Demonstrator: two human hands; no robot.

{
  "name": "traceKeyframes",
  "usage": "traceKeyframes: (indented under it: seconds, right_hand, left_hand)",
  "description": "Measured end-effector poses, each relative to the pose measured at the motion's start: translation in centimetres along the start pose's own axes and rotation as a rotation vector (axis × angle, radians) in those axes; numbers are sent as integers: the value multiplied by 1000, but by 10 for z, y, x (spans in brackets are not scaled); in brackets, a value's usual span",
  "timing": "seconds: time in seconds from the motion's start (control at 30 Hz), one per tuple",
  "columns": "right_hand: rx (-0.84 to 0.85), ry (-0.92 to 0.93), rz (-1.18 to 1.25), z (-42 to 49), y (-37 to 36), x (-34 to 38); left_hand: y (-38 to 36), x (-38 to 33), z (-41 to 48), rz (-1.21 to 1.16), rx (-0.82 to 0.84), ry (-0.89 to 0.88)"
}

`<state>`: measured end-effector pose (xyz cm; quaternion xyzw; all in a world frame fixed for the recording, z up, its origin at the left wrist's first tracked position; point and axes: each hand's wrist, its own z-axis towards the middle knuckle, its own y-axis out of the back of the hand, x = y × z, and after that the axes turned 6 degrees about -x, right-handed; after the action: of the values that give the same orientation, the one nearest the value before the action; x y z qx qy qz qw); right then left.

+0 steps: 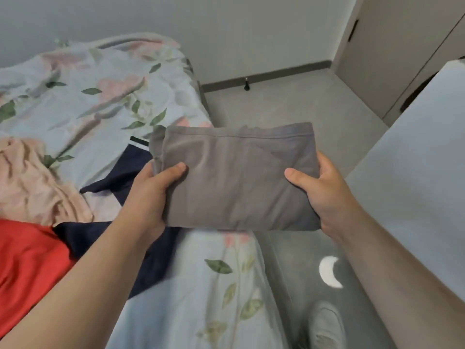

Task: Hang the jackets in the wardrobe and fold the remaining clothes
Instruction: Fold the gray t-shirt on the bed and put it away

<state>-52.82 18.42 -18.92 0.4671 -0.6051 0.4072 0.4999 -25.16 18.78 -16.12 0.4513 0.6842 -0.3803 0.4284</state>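
— Where was the grey garment?

— It was folded into a flat rectangle and held up in the air, over the right edge of the bed and the strip of floor beside it. It touched nothing but the two hands.

— How did the hands hold it?

— The left hand gripped the left edge of the fold, thumb lying on top and the fingers curled underneath, out of sight. The right hand did the same on the right edge, thumb on the upper face and fingers tucked below. Both forearms reached in from the lower corners of the view.

— What lay nearest beneath it?

— A dark navy garment with a white stripe at one end was spread on the bed, partly behind the left hand and forearm. Toward the left edge of the bed sat a crumpled pale pink garment, and below that, at the near left corner, a red garment. They all rested on a light blue floral bedcover.

— And off the bed?

— A grey mat with a white crescent moon lay on the floor along the bed's right edge, with a grey shoe on it near the bottom. A pale surface stood to the right, and closed beige wardrobe doors filled the far right corner of the room.
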Motion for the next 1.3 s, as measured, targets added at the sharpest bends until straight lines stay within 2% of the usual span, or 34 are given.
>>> traceKeyframes:
  seconds: [0.23, 0.47, 0.73, 0.87, 1.1, 1.3]
  right_hand:
    - [-48, -110, -110, 35, 15, 50]
    - [7, -174, -158, 33, 55, 176]
    - [88, -153, -202, 34, 79, 319]
    - [85, -159, -231, 37, 89, 380]
    - [66, -86, -219, 44, 103, 483]
    - [-18, 7, -191, 68, 112, 544]
  left_hand:
    - [-40, -36, 30, 13, 6, 125]
    - [-98, -134, -16, 57, 61, 143]
    - [-148, -250, -79, 57, -95, 140]
    - [-173, -297, -98, 48, -103, 159]
    - [-219, -396, -105, 14, -55, 44]
    - [-257, -457, -90, 33, -6, -66]
